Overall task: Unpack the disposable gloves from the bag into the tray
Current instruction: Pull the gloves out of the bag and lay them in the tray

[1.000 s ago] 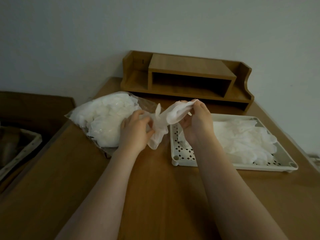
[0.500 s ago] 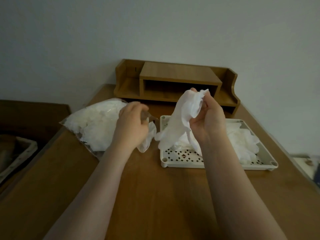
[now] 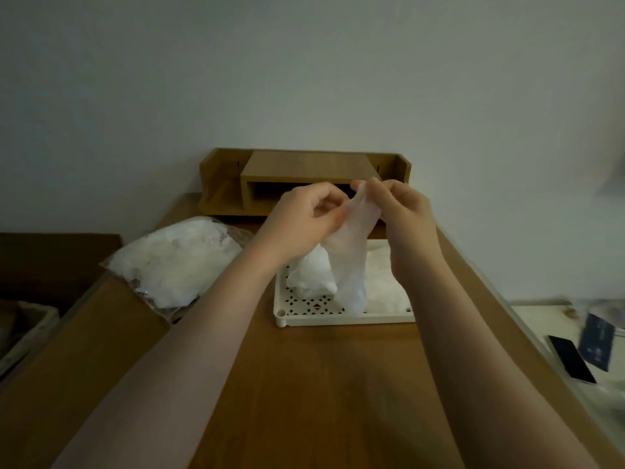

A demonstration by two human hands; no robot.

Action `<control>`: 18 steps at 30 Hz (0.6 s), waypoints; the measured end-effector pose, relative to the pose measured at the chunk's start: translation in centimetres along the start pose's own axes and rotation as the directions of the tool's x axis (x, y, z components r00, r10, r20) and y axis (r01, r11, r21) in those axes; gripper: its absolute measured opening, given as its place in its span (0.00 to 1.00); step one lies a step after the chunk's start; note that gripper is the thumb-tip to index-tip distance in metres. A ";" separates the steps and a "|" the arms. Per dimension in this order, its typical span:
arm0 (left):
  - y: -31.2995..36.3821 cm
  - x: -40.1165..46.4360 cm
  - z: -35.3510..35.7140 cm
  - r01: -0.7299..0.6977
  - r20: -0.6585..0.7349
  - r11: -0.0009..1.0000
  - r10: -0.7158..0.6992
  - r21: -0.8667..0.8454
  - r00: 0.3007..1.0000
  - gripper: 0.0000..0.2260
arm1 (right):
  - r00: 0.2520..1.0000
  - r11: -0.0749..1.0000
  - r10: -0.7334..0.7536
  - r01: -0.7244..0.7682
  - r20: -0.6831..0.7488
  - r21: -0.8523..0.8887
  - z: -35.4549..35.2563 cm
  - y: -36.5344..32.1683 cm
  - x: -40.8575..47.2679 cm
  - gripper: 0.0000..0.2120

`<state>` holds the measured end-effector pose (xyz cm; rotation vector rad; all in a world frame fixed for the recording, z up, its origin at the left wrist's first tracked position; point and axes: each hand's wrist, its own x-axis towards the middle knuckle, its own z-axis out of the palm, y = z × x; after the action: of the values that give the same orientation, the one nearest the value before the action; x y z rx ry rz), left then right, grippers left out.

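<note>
A white disposable glove (image 3: pixel 351 262) hangs down over the white perforated tray (image 3: pixel 314 321). My left hand (image 3: pixel 304 221) and my right hand (image 3: pixel 402 211) both pinch its upper edge, close together above the tray. More white gloves (image 3: pixel 313 275) lie heaped in the tray, partly hidden by my right forearm. The clear plastic bag (image 3: pixel 176 262), full of white gloves, lies on the wooden desk (image 3: pixel 324 384) to the left of the tray.
A wooden desk organiser (image 3: pixel 236 184) stands against the wall behind the tray. Right of the desk, a lower surface holds a dark phone (image 3: pixel 571 358) and a dark blue packet (image 3: pixel 597 343). A dark piece of furniture sits at the left.
My left hand left the bag side and rose to the glove's top beside my right hand. The glove now hangs straight over the tray. The camera tilted up and right.
</note>
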<state>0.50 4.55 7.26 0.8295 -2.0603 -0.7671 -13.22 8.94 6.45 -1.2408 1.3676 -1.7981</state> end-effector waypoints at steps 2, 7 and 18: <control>0.5 0.1 0.3 0.091 0.034 0.975 -0.086 -0.202 0.996 0.04 | 0.993 0.999 0.025 -0.028 0.116 0.021 -0.9 -0.1 0.2 0.22; 0.7 0.5 0.6 0.293 0.138 0.800 -0.260 -0.524 0.956 0.06 | 0.904 0.988 0.102 -0.141 0.415 0.065 -2.7 0.7 -0.1 0.22; -1.8 0.5 2.6 0.566 0.314 0.734 -0.474 -0.376 0.823 0.25 | 0.947 0.768 0.091 0.131 0.309 -0.627 -3.6 1.7 0.9 0.09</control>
<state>-1.34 3.74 4.79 1.1029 -1.6868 -1.6392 -16.99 9.21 4.98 -1.8055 1.8395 -1.0601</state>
